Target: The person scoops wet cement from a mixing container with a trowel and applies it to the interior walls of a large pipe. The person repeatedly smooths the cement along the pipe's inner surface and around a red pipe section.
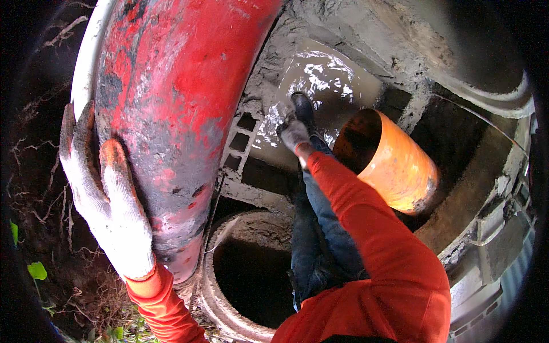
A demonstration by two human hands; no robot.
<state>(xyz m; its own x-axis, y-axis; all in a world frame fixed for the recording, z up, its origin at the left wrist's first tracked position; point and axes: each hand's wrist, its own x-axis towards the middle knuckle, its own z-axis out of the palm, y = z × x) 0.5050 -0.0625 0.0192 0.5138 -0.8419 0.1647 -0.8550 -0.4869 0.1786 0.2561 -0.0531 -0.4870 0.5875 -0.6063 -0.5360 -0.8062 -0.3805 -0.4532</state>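
My left hand [108,200], in a white knit glove with dirty orange-brown fingertips, lies along the left side of a big scuffed red pipe [183,103]. Its fingers are stretched out and apart; the upper ones reach the lower end of a white pipe [88,63] beside the red one. My right hand [294,135], in a muddy grey glove, is low down over a wet puddle [343,74], close to my dark boot [303,108]. Its fingers look curled together; anything in them is too small and dark to make out.
An orange pipe [406,166] lies tilted right of my right arm, its mouth toward the puddle. Hollow blocks [240,140] line the puddle's left edge. A round concrete opening [214,280] gapes near my legs. Roots and soil [51,188] form the left bank; a concrete wall [394,34] stands beyond.
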